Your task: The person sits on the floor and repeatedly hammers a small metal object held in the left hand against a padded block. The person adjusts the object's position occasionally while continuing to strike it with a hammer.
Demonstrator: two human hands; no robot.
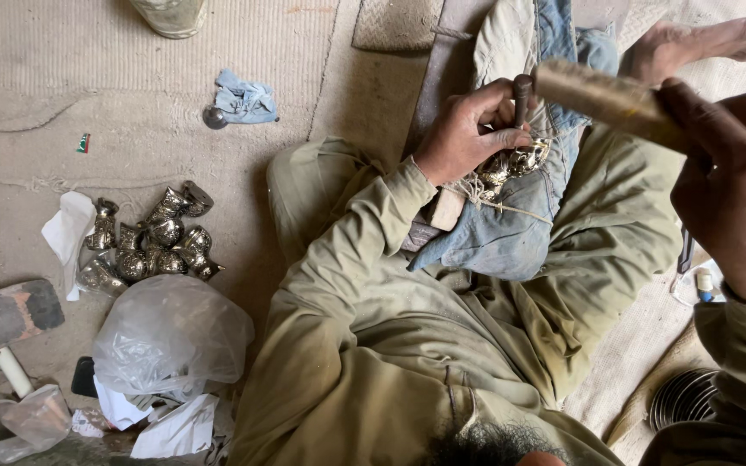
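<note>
Two hands: we see both of ours at work over the lap, in the head view.
Left hand point(468, 129): we have it curled tight around a dark punch point(522, 93), fingers wrapped, knuckles toward the camera, wrist bent inward from the olive sleeve.
Punch axis: it stands nearly upright, its rounded top end showing above our fingers, its lower tip hidden against the metal piece point(518, 161).
Metal piece: small, shiny and embossed, it lies on the blue cloth point(511, 229) across our lap, just under the left hand, with string beside it.
Right hand point(731, 185): we hold it clenched on a wooden mallet point(602, 95), raised above and to the right of the punch.
Mallet axis: its long body slants from our fist up and left, the blurred far end pointing at the punch top; whether they touch, we cannot tell.
Floor: a heap of similar metal pieces point(153, 243) lies well apart on the mat, next to a clear plastic bag point(170, 336).
</note>
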